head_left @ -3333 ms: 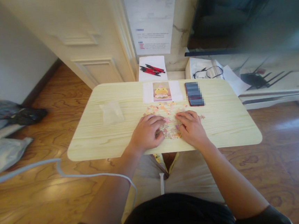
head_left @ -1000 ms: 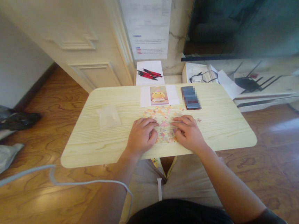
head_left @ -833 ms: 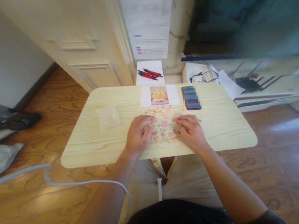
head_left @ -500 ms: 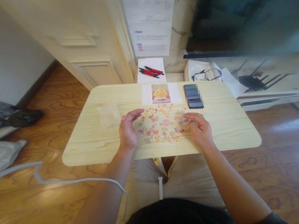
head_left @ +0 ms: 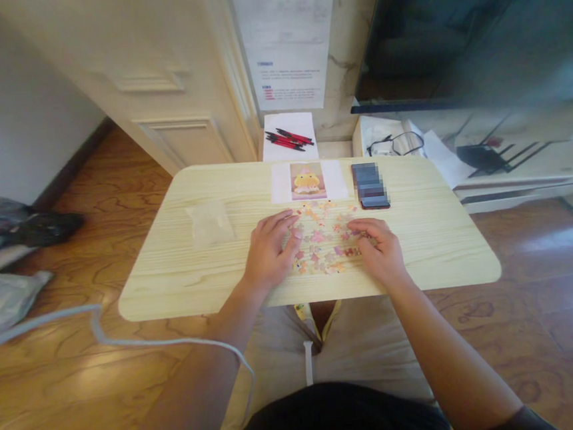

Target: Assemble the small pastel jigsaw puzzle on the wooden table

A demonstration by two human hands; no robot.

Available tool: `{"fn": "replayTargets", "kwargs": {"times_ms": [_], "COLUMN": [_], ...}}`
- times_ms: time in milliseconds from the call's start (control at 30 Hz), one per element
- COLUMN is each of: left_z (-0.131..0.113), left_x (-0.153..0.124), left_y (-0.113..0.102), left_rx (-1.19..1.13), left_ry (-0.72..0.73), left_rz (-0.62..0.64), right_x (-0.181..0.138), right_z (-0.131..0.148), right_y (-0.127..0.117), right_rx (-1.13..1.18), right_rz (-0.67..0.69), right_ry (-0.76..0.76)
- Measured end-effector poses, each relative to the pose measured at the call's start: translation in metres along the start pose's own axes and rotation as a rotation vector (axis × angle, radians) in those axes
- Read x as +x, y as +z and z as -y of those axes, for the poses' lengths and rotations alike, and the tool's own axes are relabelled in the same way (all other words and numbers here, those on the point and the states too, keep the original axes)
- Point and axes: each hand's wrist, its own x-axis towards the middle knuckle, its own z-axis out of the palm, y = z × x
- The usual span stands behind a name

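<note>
Many small jigsaw puzzle pieces [head_left: 318, 237] in pink, orange and purple lie loose in a patch on the pale wooden table [head_left: 434, 249]. My left hand [head_left: 272, 248] rests over the left side of the patch, fingers curved and thumb apart, covering some pieces. At the right edge my right hand [head_left: 380, 247] is bent around the pieces, its index finger stretched out and thumb separate. I see nothing held in either hand. Just beyond the pieces lies a paper with a printed picture [head_left: 307, 181] of a yellow figure.
A phone [head_left: 370, 185] lies at the table's back right, and a clear plastic bag [head_left: 210, 223] at the left. Behind the table, several red-and-black pens [head_left: 288, 139] sit on a white surface. A pale cable [head_left: 177, 341] crosses near my left forearm.
My left hand has moved right and turned palm down over the left pieces, which sit closer to the middle. My right hand has stayed nearly where it was.
</note>
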Motion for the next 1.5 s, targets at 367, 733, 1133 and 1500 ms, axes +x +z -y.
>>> {"fn": "replayTargets", "kwargs": {"times_ms": [367, 733, 1133, 1500], "left_z": [-0.019, -0.014, -0.015, -0.019], "left_x": [0.011, 0.034, 0.020, 0.002], "left_y": [0.008, 0.012, 0.006, 0.003], "left_rx": [0.354, 0.374, 0.277, 0.263], "left_ry": [0.038, 0.065, 0.091, 0.148], "left_rz": [0.044, 0.058, 0.138, 0.206], "right_x": [0.000, 0.000, -0.003, -0.004], "right_z": [-0.002, -0.003, 0.015, 0.028], "right_y": [0.002, 0.002, 0.002, 0.006], "right_rx": [0.031, 0.037, -0.165, -0.351], "right_rz": [-0.001, -0.011, 0.188, 0.427], "right_ry": [-0.028, -0.025, -0.200, -0.331]}}
